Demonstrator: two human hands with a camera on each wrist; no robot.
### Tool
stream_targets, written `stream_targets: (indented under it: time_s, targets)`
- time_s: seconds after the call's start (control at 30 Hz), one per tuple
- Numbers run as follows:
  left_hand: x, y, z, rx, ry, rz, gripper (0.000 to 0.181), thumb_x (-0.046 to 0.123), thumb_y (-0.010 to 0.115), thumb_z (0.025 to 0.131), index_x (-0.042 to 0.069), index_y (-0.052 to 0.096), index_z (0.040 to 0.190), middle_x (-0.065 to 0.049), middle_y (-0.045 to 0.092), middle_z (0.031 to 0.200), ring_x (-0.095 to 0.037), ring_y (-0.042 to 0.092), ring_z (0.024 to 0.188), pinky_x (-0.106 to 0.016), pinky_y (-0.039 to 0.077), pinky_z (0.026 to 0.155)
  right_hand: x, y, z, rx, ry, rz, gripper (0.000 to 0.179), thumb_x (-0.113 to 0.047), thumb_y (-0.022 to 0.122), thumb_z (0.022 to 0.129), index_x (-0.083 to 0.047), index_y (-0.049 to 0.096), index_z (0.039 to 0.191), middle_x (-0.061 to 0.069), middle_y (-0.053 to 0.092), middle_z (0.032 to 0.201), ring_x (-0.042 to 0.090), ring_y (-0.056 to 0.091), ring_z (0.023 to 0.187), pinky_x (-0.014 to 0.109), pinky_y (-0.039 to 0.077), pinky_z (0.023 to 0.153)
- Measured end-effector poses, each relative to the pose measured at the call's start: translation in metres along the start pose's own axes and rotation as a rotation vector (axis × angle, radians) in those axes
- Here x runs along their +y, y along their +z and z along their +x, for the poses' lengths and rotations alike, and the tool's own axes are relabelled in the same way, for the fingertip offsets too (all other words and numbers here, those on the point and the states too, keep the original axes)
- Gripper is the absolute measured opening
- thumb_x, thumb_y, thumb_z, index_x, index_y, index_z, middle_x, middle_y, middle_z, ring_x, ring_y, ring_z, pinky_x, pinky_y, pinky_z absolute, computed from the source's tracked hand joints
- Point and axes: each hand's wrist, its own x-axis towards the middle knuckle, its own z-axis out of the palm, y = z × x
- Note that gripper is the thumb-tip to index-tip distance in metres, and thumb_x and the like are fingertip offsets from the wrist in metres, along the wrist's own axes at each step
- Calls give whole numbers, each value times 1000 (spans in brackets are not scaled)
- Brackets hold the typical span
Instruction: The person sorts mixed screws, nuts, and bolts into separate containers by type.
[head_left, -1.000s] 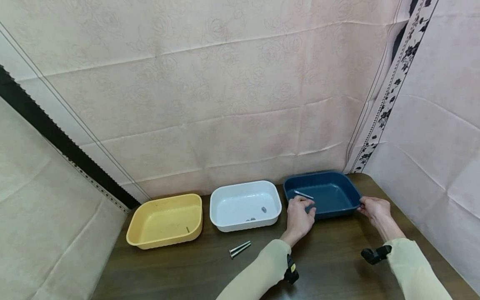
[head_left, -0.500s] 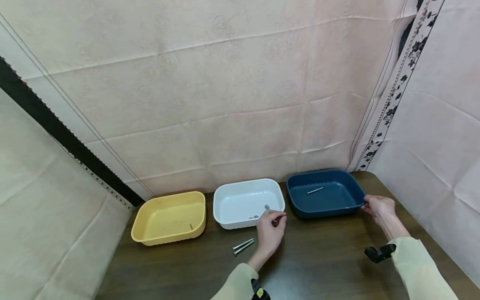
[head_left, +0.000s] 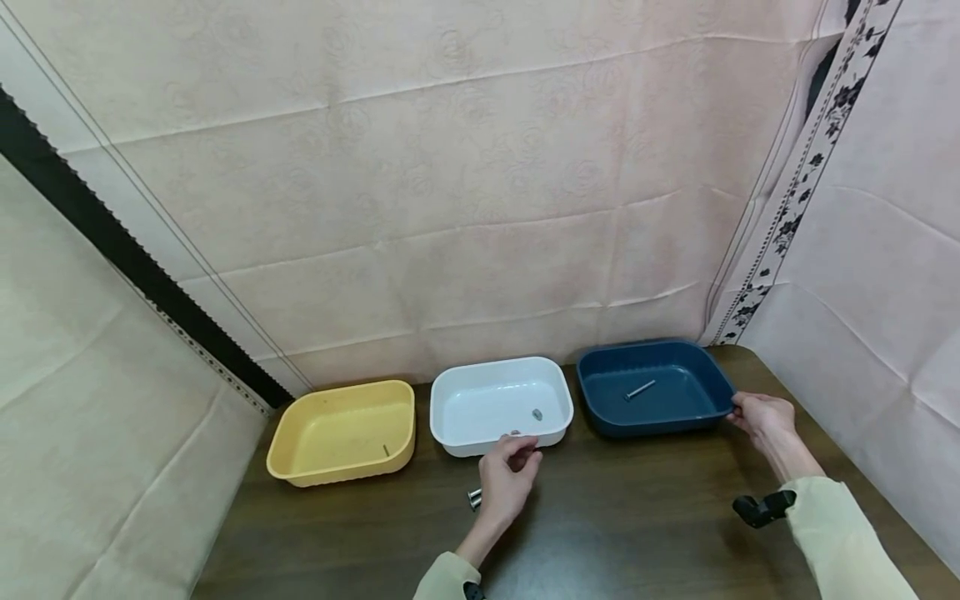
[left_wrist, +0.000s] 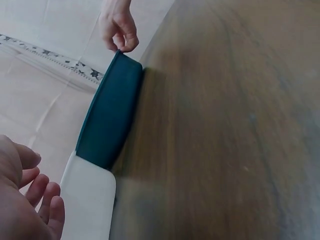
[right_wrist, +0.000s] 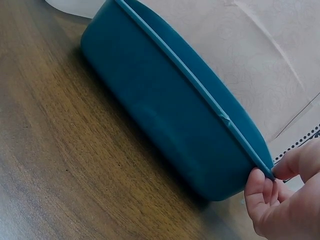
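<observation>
My right hand (head_left: 767, 421) pinches the right front corner rim of a dark blue plastic tray (right_wrist: 160, 110) between thumb and fingers. One silver bolt (head_left: 640, 390) lies on that tray's floor. Empty, with fingers loosely bent, my left hand (head_left: 506, 479) hovers over the table just in front of the white tray (head_left: 480, 450), its fingertips overlapping the front rim in the head view. Behind this hand, bolts (head_left: 474, 499) on the table are mostly hidden, with only their head ends showing. The left wrist view shows the left hand's fingers (left_wrist: 37, 192) apart and holding nothing.
A yellow tray (head_left: 341, 479) with a small thin piece (head_left: 386, 450) in it stands at the left. Small grey metal pieces (head_left: 537, 414) lie in the white tray. Pale cloth walls (head_left: 450, 183) close off the back and sides of the brown table (head_left: 622, 517).
My left hand has left the blue tray, where a bolt now lies on the floor, and moved left and nearer to the bolts on the table. The right hand keeps its grip on the rim.
</observation>
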Motion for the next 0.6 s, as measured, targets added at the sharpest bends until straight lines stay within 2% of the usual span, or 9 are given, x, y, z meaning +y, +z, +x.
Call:
stream_targets:
  time_s: [0.1, 0.23, 0.33, 0.43, 0.6]
  targets:
    - [0, -7, -5, 2, -42, -17, 20, -11, 74, 82, -3, 76, 101, -15, 70, 93, -22, 68, 82, -38, 60, 72, 0, 0, 0, 3, 2, 6, 9, 6, 49, 97, 4, 58, 93, 3, 54, 70, 11, 56, 58, 24, 57, 57]
    - [-2, -17, -12, 16, -82, -17, 20, -10, 74, 83, 1, 76, 100, -11, 70, 93, -24, 68, 83, -37, 60, 74, 0, 0, 0, 0, 0, 7, 9, 6, 50, 96, 5, 58, 94, 3, 54, 69, 11, 56, 58, 24, 57, 56]
    - [-7, -25, -17, 39, -85, -27, 20, -10, 74, 83, 3, 76, 99, -11, 69, 94, -28, 68, 84, -40, 60, 74, 0, 0, -1, -3, -1, 2, 8, 6, 49, 96, 5, 58, 94, 3, 54, 69, 10, 56, 58, 24, 58, 57]
    - [-12, -32, -22, 70, -77, -16, 21, -11, 74, 83, 4, 76, 98, -12, 69, 94, -29, 68, 82, -39, 60, 72, 0, 0, -1, -7, -3, 0, 9, 6, 50, 96, 5, 57, 93, 3, 55, 69, 11, 57, 58, 24, 58, 57]
    - [-21, -48, -28, 109, -79, 53, 21, -13, 75, 80, 1, 76, 95, -8, 69, 90, -20, 67, 79, -31, 60, 71, 1, -1, 0, -8, -3, -9, 8, 5, 50, 96, 4, 58, 92, 3, 55, 69, 11, 57, 58, 25, 58, 58]
